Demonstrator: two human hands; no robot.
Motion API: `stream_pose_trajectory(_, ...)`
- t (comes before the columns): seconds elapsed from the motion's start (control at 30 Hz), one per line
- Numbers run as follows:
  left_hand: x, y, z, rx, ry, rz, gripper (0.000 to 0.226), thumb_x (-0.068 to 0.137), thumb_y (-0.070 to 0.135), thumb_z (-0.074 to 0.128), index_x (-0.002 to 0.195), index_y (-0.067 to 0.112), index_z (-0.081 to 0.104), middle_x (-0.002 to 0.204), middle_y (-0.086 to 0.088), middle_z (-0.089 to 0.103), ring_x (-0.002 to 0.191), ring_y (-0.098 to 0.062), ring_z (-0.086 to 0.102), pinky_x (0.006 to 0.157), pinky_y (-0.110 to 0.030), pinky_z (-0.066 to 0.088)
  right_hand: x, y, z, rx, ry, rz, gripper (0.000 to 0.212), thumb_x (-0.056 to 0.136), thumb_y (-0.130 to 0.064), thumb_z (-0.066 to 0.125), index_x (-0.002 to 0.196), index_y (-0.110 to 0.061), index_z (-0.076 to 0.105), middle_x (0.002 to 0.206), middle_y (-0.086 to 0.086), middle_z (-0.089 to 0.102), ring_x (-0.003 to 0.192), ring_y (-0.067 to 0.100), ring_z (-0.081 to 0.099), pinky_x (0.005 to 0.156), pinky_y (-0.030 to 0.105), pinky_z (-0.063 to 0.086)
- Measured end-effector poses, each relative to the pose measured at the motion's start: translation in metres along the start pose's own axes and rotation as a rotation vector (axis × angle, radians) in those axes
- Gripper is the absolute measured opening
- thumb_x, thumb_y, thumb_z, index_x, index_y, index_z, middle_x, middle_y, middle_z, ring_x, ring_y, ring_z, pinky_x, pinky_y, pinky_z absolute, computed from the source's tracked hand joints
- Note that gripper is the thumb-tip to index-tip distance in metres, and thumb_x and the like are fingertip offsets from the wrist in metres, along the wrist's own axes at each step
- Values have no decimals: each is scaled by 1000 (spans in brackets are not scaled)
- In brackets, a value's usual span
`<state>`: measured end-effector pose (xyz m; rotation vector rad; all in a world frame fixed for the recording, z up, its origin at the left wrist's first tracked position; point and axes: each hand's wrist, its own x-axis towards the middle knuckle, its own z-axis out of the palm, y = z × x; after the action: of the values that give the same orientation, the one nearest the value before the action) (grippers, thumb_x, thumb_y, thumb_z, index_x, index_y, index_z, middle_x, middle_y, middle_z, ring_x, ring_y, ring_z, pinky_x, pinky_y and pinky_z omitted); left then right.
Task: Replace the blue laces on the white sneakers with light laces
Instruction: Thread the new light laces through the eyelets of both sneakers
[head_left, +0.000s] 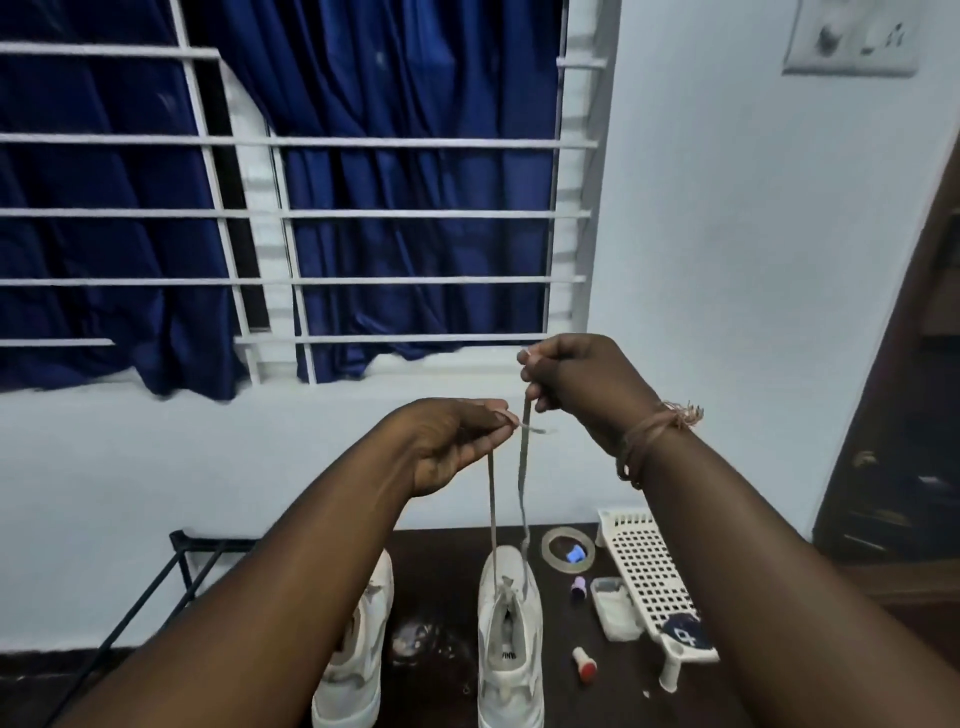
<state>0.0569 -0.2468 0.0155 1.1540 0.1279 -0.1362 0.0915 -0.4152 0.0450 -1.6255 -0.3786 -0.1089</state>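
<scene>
Dark table (447, 587) bears two sneakers; left hand (452, 441) and right hand (576, 379) each pinch a raised end of the light lace (523, 467) from the right sneaker (511, 649).

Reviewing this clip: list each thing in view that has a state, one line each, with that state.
left hand: raised, pinching one end of the light lace.
right hand: raised higher, gripping the other end.
light lace: both ends pulled up taut from the right sneaker.
right sneaker: upright on the dark table, lace threaded.
left sneaker: upright, partly hidden by the arm.
tape roll: lying flat.
white tray: tipped over.
</scene>
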Motion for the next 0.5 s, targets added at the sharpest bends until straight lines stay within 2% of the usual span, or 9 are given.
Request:
stream_pose_trajectory(0.07,3,3,6,128,61,108,13,92,-3,67,104,-7,70,85,-13,75,76,-17,74,68,-22,61,5,-12,3,61,3,-30,15,95,-7,64,100,7,66,78,12,66,62,19,59,56,28,51)
stream_pose_trajectory(0.13,6,6,9,353,169,231,20,93,20,73,99,2,76,75,-4,69,60,-11,62,55,-20,51,9,-19,6,63,14,-76,15,94,-7,65,100,7,67,77,13,67,62,20,59,56,29,52)
stream_pose_trajectory(0.2,11,10,11,571,276,356,28,93,39,70,89,13,81,73,4,65,59,-10,53,57,-23,42,13,-21,11,42,41,-119,13,93,-7,66,98,5,69,76,13,68,62,20,59,58,30,55)
stream_pose_trajectory(0.23,13,12,12,652,308,415,30,94,43,68,87,17,81,75,6,67,65,-10,56,61,-27,43,17,-22,13,19,64,-134,12,92,-9,67,96,2,71,76,12,69,61,19,60,59,29,55)
stream_pose_trajectory(0.3,17,15,15,713,316,480,29,95,42,67,85,19,80,84,3,73,81,-12,63,76,-31,48,23,-24,15,-43,126,-141,10,90,-15,71,91,-5,75,73,7,70,60,15,60,58,26,53)
stream_pose_trajectory(0.4,24,21,22,691,304,522,25,92,36,70,84,13,76,86,-10,73,75,-19,60,77,-37,52,32,-24,20,-33,181,-117,9,89,-15,72,88,-7,77,68,2,68,56,10,58,55,25,50)
stream_pose_trajectory(0.5,27,28,32,603,292,566,13,91,26,72,84,18,77,80,1,77,76,-18,68,81,-42,58,38,-24,26,47,264,-87,8,89,-11,71,88,-4,74,75,9,71,57,15,61,56,29,53)
